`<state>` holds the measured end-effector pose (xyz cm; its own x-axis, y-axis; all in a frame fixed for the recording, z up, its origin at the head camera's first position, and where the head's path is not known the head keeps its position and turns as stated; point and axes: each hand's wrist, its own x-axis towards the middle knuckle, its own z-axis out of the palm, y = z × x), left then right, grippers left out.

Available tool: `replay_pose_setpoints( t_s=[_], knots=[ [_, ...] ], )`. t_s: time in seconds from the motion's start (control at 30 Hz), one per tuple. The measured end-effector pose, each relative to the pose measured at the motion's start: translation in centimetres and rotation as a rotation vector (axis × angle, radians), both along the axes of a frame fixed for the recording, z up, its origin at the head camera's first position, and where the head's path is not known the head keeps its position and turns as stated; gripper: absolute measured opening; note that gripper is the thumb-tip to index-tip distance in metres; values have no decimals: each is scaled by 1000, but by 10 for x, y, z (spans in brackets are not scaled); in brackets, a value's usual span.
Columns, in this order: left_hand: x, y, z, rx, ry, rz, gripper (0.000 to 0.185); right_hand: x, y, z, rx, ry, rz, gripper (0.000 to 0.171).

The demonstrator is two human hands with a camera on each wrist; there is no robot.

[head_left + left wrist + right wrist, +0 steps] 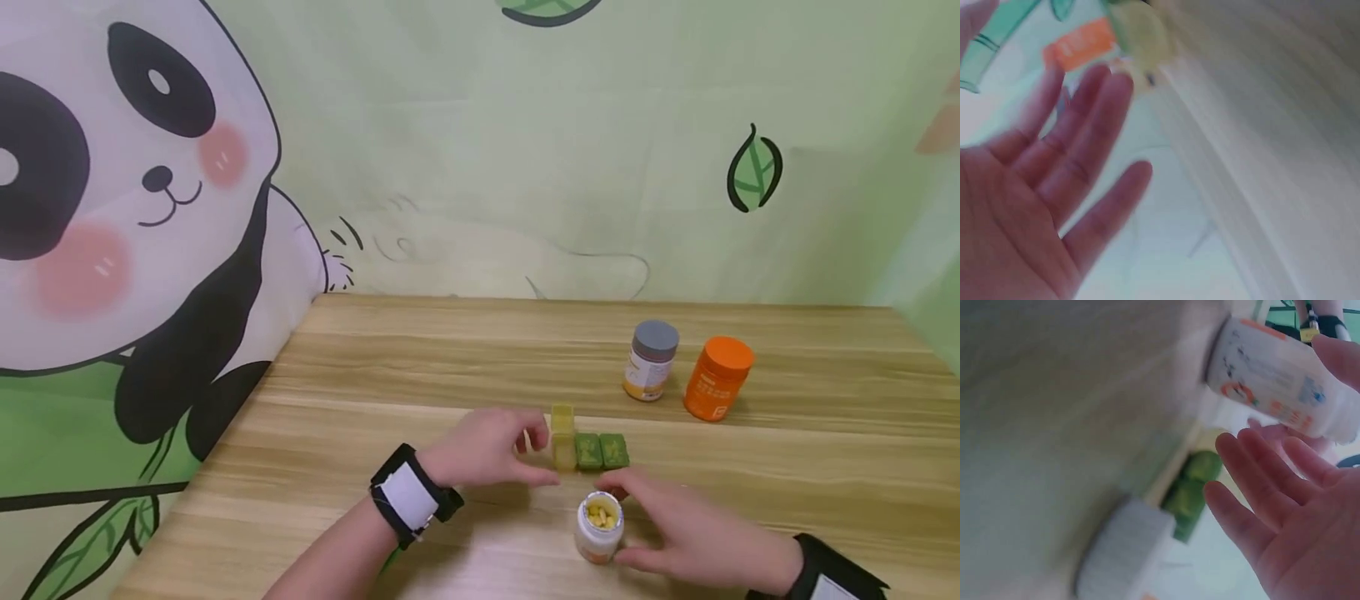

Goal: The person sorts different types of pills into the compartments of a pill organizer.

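A row of small pill-box compartments lies on the wooden table (420, 367): a yellow one (562, 437) with its lid up, then two green ones (602, 451). My left hand (542, 458) hovers at the yellow compartment's left side with relaxed fingers, holding nothing. In the blurred left wrist view, the left hand (1119, 131) is spread before the yellow compartment (1138, 34). An open white bottle (599, 527) of yellow pills stands in front of the row. My right hand (633, 521) lies beside it, fingers straight. In the right wrist view, the right hand (1266, 425) is open next to the white bottle (1279, 378).
A grey-lidded bottle (650, 360) and an orange bottle (717, 377) stand behind the row, to the right. A panda-print cloth (135, 208) walls the table's left and back. The green compartments (1191, 490) and the grey lid (1122, 550) show in the right wrist view.
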<state>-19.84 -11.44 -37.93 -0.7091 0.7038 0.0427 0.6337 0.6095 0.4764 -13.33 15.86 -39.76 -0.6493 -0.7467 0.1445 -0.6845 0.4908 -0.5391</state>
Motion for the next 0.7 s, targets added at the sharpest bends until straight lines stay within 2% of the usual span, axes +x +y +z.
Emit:
replay_pose_setpoints(
  t_s=[0.07,0.13,0.27,0.47,0.57,0.7],
  knots=[
    [-7,-1,-5,-35,21,56,45,-2,-4,-1,-4,-95,-7,60],
    [-12,1,-11,-80,29,84,51,-4,-7,-2,-10,-174,-14,59],
    [-20,10,-20,-150,12,114,57,-8,-11,-4,-29,-229,-4,56],
    [-25,24,-23,-174,-37,145,50,-9,-12,-8,-86,-193,44,48],
    [-27,27,-25,-171,-52,153,45,-9,-11,-8,-108,-136,64,46],
    [-27,28,-26,-165,-68,166,42,-10,-7,0,-100,-47,77,53]
  ],
)
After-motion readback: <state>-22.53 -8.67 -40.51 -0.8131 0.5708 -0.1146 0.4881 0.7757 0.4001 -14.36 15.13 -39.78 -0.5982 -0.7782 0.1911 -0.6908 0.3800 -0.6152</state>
